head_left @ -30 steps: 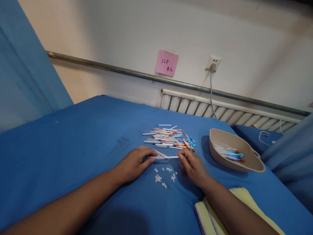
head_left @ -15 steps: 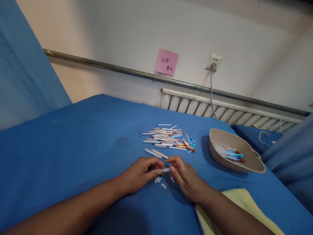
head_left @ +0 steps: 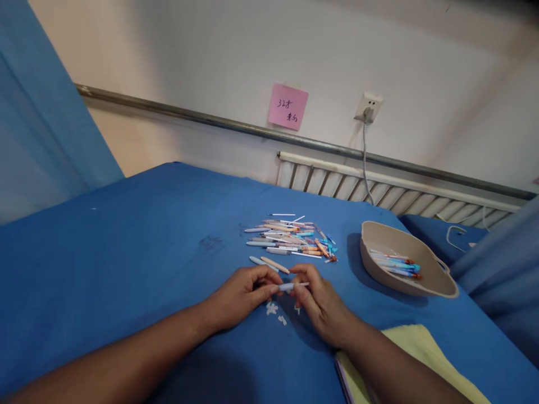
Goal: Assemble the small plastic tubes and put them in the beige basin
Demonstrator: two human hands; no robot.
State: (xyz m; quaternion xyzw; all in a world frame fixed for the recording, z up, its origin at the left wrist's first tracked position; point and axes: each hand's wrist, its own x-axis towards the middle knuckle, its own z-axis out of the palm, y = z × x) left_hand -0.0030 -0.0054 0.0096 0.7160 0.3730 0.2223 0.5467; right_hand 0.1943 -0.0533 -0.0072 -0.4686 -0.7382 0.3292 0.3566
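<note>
Pinching the pale barrel point(head_left: 286, 287), I have one end in my left hand point(head_left: 248, 292) and my right hand point(head_left: 318, 300) closed about the other, where a thin white rod point(head_left: 306, 284) pokes out. It sits near the small white pieces point(head_left: 272, 308) on the blue cloth point(head_left: 168, 235). The barrel looks light, stiff and smooth, apt to slip; I'd hold it near its ends and spare the rod, which might bend.

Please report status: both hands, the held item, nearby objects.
Left hand, right hand: both pinching pale pen barrel. White stick at right end. Peach barrel just beyond; small white pieces nearer.
</note>
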